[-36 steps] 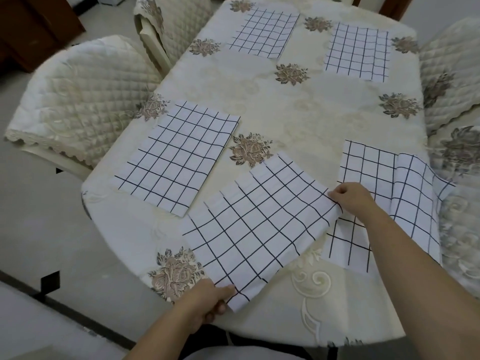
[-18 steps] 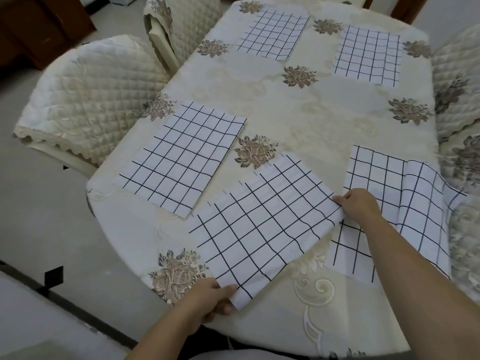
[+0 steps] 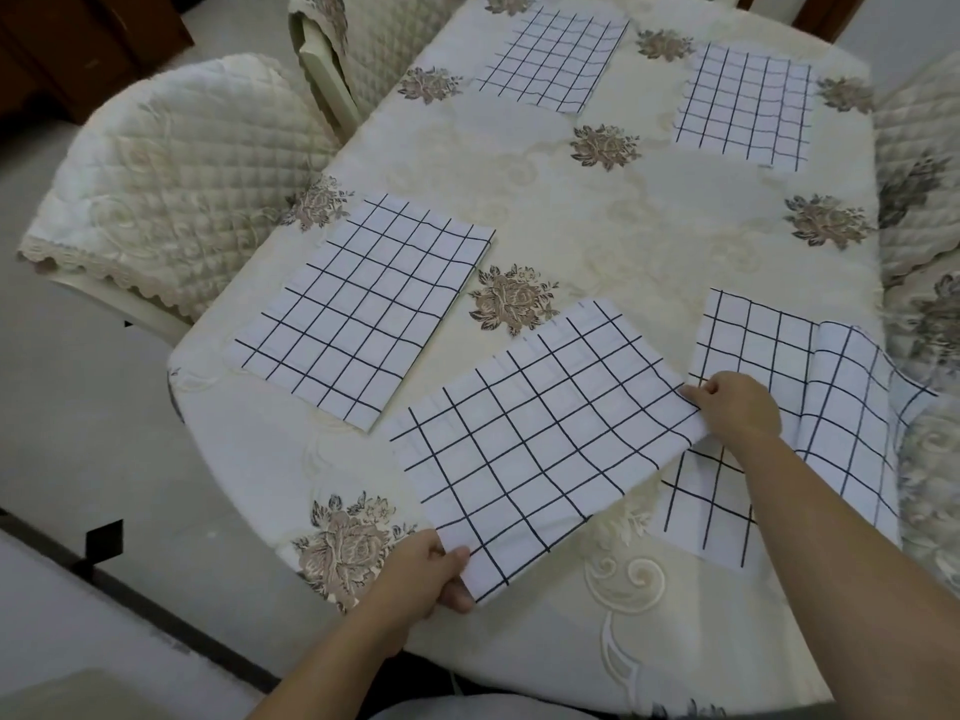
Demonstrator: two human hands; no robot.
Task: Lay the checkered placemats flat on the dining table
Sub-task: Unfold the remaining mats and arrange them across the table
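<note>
A white placemat with a black grid (image 3: pixel 540 439) lies slanted at the near edge of the dining table (image 3: pixel 597 241). My left hand (image 3: pixel 421 574) pinches its near corner and my right hand (image 3: pixel 737 407) pinches its right corner. The mat overlaps the left edge of another checkered placemat (image 3: pixel 810 423), which is rumpled and hangs over the table's right side. Three more checkered placemats lie flat: one at the left (image 3: pixel 363 314), one far centre (image 3: pixel 556 59), one far right (image 3: pixel 748 106).
A cream tablecloth with brown flower prints covers the oval table. Quilted chairs stand at the left (image 3: pixel 171 179), far left (image 3: pixel 363 33) and right (image 3: pixel 919 163). A grey floor lies to the left.
Both hands kept hold of the near placemat and shifted it slightly down and right; it now lies flatter on the cloth. The view moved closer.
</note>
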